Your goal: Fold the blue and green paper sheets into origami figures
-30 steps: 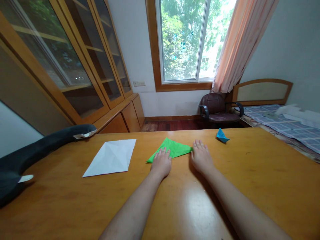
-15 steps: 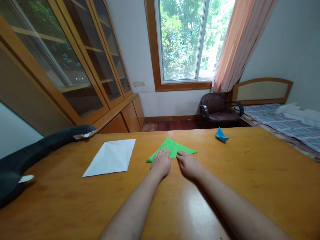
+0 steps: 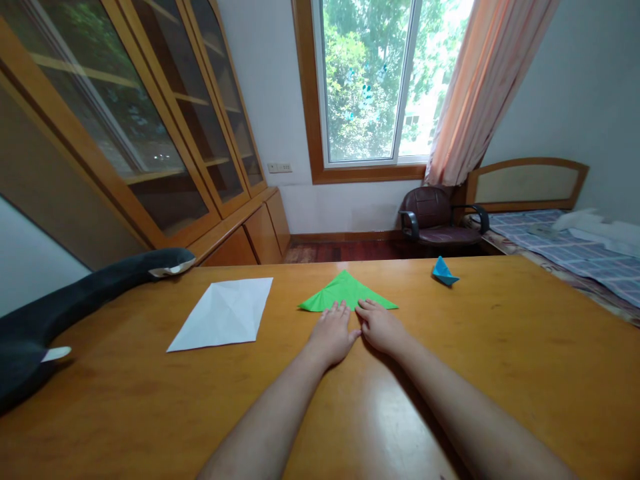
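A creased green sheet of paper (image 3: 345, 288), folded into a triangle, lies on the wooden table with its peak pointing away from me. My left hand (image 3: 334, 333) rests flat, its fingertips on the paper's near edge left of the middle. Beside it my right hand (image 3: 380, 325) lies with fingers stretched out over the same edge, a little to the right. The left thumb reaches across close to the right hand. Part of the near edge is hidden under the fingers.
Left of the hands lies a creased white sheet (image 3: 227, 313). A small folded blue paper boat (image 3: 443, 272) sits near the far edge at right. A dark curved object (image 3: 100, 283) occupies the left side of the table (image 3: 320, 433). Beyond stands an office chair (image 3: 433, 213).
The green paper has turned slightly, so its near edge now runs level. My left hand has slid right and toward me, close to my right hand, which has shifted only a little.
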`<action>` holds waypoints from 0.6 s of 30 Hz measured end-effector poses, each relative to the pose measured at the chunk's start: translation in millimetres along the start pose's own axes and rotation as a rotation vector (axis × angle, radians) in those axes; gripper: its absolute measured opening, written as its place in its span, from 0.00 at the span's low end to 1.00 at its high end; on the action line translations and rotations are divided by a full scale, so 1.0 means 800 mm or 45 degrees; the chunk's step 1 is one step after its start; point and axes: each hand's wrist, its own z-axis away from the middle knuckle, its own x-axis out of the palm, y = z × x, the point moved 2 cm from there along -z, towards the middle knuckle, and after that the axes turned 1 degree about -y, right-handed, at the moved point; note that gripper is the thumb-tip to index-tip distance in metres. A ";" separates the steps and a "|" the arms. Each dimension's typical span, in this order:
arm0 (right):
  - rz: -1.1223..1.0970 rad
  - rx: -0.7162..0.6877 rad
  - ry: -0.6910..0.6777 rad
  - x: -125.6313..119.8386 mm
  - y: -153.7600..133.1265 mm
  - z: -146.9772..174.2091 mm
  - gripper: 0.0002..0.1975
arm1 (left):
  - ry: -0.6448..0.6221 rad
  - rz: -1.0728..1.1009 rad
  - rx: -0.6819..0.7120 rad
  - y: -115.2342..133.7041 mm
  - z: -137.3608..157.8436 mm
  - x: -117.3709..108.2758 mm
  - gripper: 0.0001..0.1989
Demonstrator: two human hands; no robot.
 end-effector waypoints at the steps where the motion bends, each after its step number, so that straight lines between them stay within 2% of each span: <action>1: -0.006 0.004 -0.011 0.000 0.001 0.000 0.23 | 0.003 -0.007 -0.031 -0.001 0.000 -0.001 0.35; 9: -0.026 0.023 -0.043 -0.002 0.004 0.001 0.25 | 0.013 -0.059 -0.350 -0.014 0.011 -0.004 0.48; 18: -0.038 0.029 -0.063 -0.002 0.004 0.000 0.25 | -0.022 -0.105 -0.563 -0.034 0.023 -0.012 0.51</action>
